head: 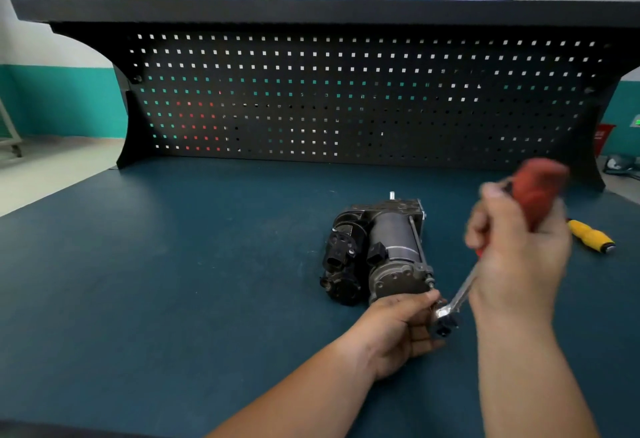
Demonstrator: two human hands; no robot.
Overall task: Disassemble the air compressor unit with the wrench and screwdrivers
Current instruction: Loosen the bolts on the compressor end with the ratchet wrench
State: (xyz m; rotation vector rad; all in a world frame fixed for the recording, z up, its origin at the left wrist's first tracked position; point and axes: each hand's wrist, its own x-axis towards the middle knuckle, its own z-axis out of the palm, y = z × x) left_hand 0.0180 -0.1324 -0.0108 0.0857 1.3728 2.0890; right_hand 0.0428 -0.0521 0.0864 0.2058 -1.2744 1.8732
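Wrench work at the near end of the air compressor unit [377, 250]. The unit lies on the table [173, 281] with its long axis running away from the viewer and its end cap facing the hands. The wrench [462, 290] slants from its head, just beside the cap's right corner, up and right to a red handle. The right hand [516, 250] wraps its fingers round that handle. The left hand [401, 330], nearer the unit, holds the wrench head between thumb and curled fingers. Socket and fastener are hidden, and the handle is blurred. 1 yellow screwdriver [590, 235] lies well apart.
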